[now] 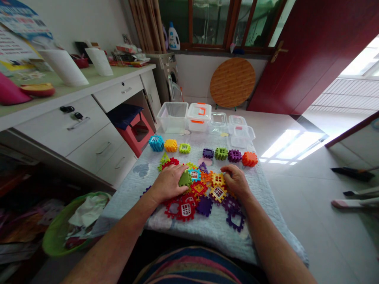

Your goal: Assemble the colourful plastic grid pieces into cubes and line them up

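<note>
A loose pile of toothed plastic building tiles in many colours lies between my hands. My left hand (170,180) is at the pile's left side, its thumb and fingers closed around the edge of a green tile (185,179). My right hand (237,179) is at the right side with its fingers curled in, close beside a yellow tile (218,179); whatever those fingers hold is hidden. Nearer to me lie a red tile with a white window (186,210), a solid purple tile (204,206) and a dark purple frame tile (235,221).
Behind the pile stand sorted stacks: blue (156,143), orange-yellow (171,145), purple (235,155) and orange (250,159). Clear plastic boxes (173,118) line the far edge of the cloth-covered table (260,213). A red stool (137,134) is at the left.
</note>
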Motion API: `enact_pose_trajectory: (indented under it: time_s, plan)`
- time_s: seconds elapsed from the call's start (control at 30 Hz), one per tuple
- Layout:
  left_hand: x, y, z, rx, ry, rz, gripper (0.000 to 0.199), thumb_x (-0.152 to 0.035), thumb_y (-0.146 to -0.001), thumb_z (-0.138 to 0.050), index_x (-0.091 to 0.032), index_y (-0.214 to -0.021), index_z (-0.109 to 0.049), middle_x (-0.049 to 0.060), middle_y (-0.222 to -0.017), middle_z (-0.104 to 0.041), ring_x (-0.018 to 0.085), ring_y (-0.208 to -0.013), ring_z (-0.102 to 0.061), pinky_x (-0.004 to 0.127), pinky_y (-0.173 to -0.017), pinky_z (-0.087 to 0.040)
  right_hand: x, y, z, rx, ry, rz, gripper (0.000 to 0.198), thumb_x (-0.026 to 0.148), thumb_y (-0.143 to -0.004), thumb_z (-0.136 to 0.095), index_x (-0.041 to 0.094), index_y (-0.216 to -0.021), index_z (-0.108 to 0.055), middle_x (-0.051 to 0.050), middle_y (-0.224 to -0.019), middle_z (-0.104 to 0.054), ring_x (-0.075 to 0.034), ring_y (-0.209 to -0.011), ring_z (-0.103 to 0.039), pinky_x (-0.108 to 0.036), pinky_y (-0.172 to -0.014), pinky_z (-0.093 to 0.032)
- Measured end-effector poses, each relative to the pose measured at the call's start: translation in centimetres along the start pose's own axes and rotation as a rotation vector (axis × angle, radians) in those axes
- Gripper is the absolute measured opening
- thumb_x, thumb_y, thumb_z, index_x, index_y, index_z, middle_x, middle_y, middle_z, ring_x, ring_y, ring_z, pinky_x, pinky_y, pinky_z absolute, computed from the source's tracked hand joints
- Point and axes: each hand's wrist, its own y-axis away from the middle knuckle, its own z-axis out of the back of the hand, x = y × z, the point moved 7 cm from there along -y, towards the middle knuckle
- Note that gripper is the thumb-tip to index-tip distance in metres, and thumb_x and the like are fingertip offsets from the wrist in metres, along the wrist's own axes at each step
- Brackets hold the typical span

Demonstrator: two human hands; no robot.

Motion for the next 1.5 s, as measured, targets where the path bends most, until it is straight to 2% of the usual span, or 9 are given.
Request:
enact_pose_trajectory:
  time_s: [0.2,0.33,0.47,0.7,0.87,1.07,1.2,1.33,1.5]
  plan:
    - [-0.7,0.2,0.2,0.003,-0.03,-0.044,0.071,-0.028,-0.07,-0.069,-0.017,-0.137,-0.05,0.012,-0.129,-0.064,0.03,-0.11,-0.06,0.044,-0.099,-0.044,2.0,-0.9,0.7,-0.008,-0.006,0.044,0.022,0.013,-0.073,-0.047,0.021,-0.082,-0.066,-0.005,-0.083,-0.068,-0.022,-0.083,-0.061,-0.037,-0.081,-0.049]
    - [-1.5,-0.1,0.9,-0.044,-0.015,-0.072,0.08,-0.03,-0.071,-0.068,-0.015,-0.145,-0.04,0.014,-0.119,-0.067,0.03,-0.104,-0.061,0.046,-0.097,-0.044,7.2,-1.1,-0.9,0.233,0.0,0.23,0.025,0.015,-0.081,-0.053,0.021,-0.101,-0.066,-0.007,-0.101,-0.069,-0.023,-0.098,-0.06,-0.04,-0.091,-0.047]
    - [-2.5,-0.6,1.6,-0.079,0.038,-0.129,0.091,-0.034,-0.074,-0.067,-0.017,-0.152,-0.025,0.012,-0.115,-0.068,0.03,-0.101,-0.063,0.046,-0.094,-0.045,11.6,-0.5,-3.6,0.473,0.062,0.396,0.053,0.023,-0.079,-0.067,0.018,-0.13,-0.053,-0.013,-0.127,-0.061,-0.027,-0.117,-0.053,-0.046,-0.102,-0.041]
    - [-2.6,-1.3,0.5,-0.102,0.097,-0.198,0.103,-0.024,-0.074,-0.068,-0.024,-0.156,-0.005,0.014,-0.133,-0.058,0.03,-0.11,-0.062,0.046,-0.093,-0.049,10.9,-1.2,-6.3,0.607,0.215,0.298,0.042,0.016,-0.077,-0.067,0.015,-0.118,-0.06,-0.013,-0.113,-0.065,-0.025,-0.106,-0.056,-0.042,-0.096,-0.043]
    - [-2.0,-0.9,1.0,-0.14,0.189,-0.233,0.103,-0.036,-0.074,-0.075,-0.025,-0.155,-0.012,0.016,-0.147,-0.046,0.032,-0.132,-0.049,0.048,-0.107,-0.043,10.2,-1.1,-6.4,0.615,0.279,0.262,0.04,0.018,-0.077,-0.065,0.013,-0.117,-0.061,-0.014,-0.113,-0.064,-0.026,-0.107,-0.055,-0.041,-0.095,-0.043]
    - [4.1,0.8,3.0,-0.384,0.288,0.059,0.064,-0.049,-0.085,-0.062,-0.021,-0.14,-0.044,0.013,-0.136,-0.057,0.029,-0.123,-0.056,0.048,-0.108,-0.043,11.3,-1.3,-5.9,0.565,0.298,0.306,0.056,0.026,-0.076,-0.064,0.013,-0.129,-0.054,-0.014,-0.124,-0.059,-0.027,-0.117,-0.048,-0.042,-0.102,-0.039]
    - [10.0,1.7,2.2,-0.547,0.429,0.341,0.049,-0.052,-0.091,-0.045,-0.016,-0.121,-0.059,0.013,-0.122,-0.065,0.027,-0.114,-0.061,0.043,-0.103,-0.046,12.1,-1.5,-6.7,0.599,0.404,0.3,0.05,0.041,-0.075,-0.068,0.013,-0.117,-0.061,-0.014,-0.115,-0.06,-0.028,-0.11,-0.05,-0.043,-0.102,-0.039]
    - [13.3,1.8,0.2,-0.561,0.528,0.491,0.048,-0.05,-0.088,-0.039,-0.015,-0.111,-0.063,0.012,-0.113,-0.069,0.026,-0.106,-0.064,0.04,-0.098,-0.048,12.0,-1.7,-7.9,0.644,0.528,0.27,0.037,0.04,-0.074,-0.069,0.015,-0.101,-0.066,-0.014,-0.108,-0.061,-0.029,-0.106,-0.051,-0.041,-0.094,-0.043]
    - [14.1,1.7,-0.9,-0.537,0.591,0.499,0.044,-0.047,-0.086,-0.038,-0.018,-0.106,-0.065,0.009,-0.108,-0.072,0.025,-0.104,-0.064,0.039,-0.098,-0.048,12.4,-1.7,-8.5,0.633,0.532,0.284,0.033,0.038,-0.071,-0.07,0.016,-0.095,-0.065,-0.014,-0.103,-0.061,-0.029,-0.103,-0.05,-0.04,-0.091,-0.044]
